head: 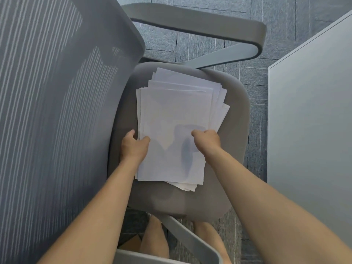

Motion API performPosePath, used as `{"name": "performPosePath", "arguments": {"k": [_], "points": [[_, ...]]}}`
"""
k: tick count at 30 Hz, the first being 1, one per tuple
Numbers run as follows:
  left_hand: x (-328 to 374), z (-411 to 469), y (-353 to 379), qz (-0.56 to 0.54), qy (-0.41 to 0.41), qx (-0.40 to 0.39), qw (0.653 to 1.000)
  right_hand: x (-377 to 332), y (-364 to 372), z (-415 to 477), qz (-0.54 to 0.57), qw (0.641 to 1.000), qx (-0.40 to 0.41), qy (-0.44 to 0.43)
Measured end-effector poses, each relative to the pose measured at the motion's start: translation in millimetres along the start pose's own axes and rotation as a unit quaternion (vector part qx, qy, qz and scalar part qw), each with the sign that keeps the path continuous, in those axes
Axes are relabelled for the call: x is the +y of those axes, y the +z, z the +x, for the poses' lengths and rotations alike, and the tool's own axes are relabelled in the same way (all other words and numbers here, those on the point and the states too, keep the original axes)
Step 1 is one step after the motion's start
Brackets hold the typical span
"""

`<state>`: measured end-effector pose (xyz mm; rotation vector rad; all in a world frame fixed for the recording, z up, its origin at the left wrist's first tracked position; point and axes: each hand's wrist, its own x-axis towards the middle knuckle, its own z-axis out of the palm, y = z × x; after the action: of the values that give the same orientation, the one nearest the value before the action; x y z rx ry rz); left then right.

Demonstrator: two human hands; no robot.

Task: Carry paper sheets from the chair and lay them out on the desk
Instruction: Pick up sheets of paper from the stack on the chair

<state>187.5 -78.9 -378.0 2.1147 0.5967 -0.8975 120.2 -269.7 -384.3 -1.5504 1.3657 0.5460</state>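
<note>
1. Sheets [175, 119] lie in a loose, fanned stack, and both hands are on the near part of it.
2. The left hand [134, 148] holds the stack's left edge, thumb on top and fingers curled under that edge.
3. The right hand [207, 140] is curled in a pinch on the right edge of the upper sheets. How many sheets either hand has taken I cannot tell.
4. The stack rests on the seat [234, 149] of the chair. Lower sheets stick out askew at the far right and the near right corner. Whether the top sheets are lifted clear of the rest is not plain.
5. Around the seat: the mesh backrest [57, 111] to the left, an armrest [200, 29] beyond, and grey carpet floor [209, 44] below.
6. A pale grey surface [308, 140] stands to the right, well apart from the stack; the part in view carries no paper.
7. Progress, as I judge it: this is the pick-up at the chair, early in the task. No sheet is seen laid out, so carrying the sheets across and spreading them on the surface is all left to do.
</note>
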Motion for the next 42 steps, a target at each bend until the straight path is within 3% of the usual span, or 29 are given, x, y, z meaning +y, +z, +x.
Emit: {"name": "performPosePath", "arguments": {"k": [7,20,28,33,36,42], "points": [[-6,2,-3,0.017,0.046,-0.001,0.999,-1,9,10,-0.006,0.997,0.067,0.033],[-2,-22,24,0.156,0.068,0.001,0.985,7,8,0,0.025,0.998,0.048,-0.015],[-5,-28,29,0.084,0.052,0.024,0.995,14,-3,-9,0.100,0.991,0.068,-0.064],[-5,-32,32,0.063,0.041,0.019,0.997,17,-3,-13,0.157,0.985,0.032,-0.064],[-2,-36,33,0.063,0.037,0.013,0.997,23,-2,-10,0.131,0.988,0.005,-0.077],[-3,-33,35,-0.003,0.049,0.033,0.998,23,-1,-15,0.088,0.988,0.041,-0.122]]}}
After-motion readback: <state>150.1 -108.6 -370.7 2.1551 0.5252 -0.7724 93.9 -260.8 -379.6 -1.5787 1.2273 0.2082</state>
